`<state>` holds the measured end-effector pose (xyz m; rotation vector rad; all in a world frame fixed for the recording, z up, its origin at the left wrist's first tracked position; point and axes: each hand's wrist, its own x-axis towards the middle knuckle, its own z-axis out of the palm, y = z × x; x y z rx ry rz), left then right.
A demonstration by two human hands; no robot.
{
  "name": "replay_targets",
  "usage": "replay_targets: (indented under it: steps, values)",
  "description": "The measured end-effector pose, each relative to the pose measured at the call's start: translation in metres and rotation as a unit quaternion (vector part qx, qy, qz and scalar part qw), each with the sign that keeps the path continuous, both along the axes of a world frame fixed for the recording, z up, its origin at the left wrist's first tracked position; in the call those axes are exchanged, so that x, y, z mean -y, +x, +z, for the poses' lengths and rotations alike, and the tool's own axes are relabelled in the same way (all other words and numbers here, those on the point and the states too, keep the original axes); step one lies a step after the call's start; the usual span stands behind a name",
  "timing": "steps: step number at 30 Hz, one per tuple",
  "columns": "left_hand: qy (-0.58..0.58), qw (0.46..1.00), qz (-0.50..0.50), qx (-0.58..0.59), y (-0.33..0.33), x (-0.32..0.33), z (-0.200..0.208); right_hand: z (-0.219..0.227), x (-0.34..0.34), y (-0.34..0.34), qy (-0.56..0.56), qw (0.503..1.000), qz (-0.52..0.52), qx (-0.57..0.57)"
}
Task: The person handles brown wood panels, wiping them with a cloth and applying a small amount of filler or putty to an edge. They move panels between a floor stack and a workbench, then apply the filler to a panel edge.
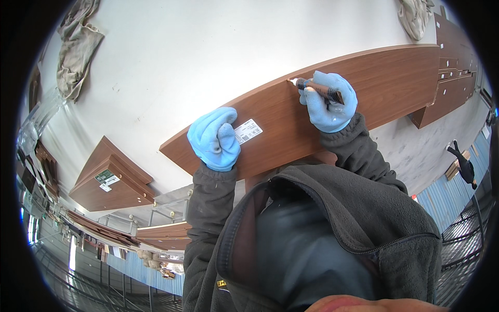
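Observation:
A long brown wood-grain board point(275, 130) lies across the white surface in front of me, with a white printed label point(248, 131) near its left end. My right hand point(332, 101), in a light blue glove, grips a slim brown tube with a white tip point(321, 90). That tip meets the board's far edge, where a small light mark shows. My left hand point(214, 139), gloved the same, rests curled on the board's left end beside the label. Its fingers are folded in, and whatever they may hold is hidden.
Left of me stand stacked brown panels point(109, 179) with labels. More brown panels point(452, 73) lie at the far right. A beige cloth point(78, 52) hangs at the far left, another cloth point(415, 18) at the far right. A person in dark clothes point(462, 164) is off to the right.

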<state>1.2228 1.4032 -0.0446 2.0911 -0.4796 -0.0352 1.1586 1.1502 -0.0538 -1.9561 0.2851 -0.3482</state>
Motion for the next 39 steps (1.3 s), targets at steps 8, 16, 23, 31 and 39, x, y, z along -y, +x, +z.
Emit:
replay_targets:
  steps: [8,16,23,31,39]
  values:
    - [-0.001,1.0,-0.003,0.005,0.0,0.0,0.0,-0.001,0.001,-0.005,-0.024,0.999,-0.002,-0.022]
    - [0.006,1.0,-0.004,0.002,0.0,-0.001,0.0,-0.009,-0.006,-0.008,0.028,0.998,-0.057,0.008]
    - [0.006,1.0,-0.013,0.022,-0.001,-0.003,-0.003,-0.002,-0.003,0.001,0.025,0.999,-0.002,0.037]
    - [0.004,1.0,-0.012,0.028,-0.002,-0.003,-0.004,0.002,0.006,0.013,-0.067,0.985,0.136,0.082]
    - [0.01,1.0,-0.013,0.018,-0.001,-0.002,-0.003,0.014,0.005,0.014,-0.108,0.982,0.147,0.043]
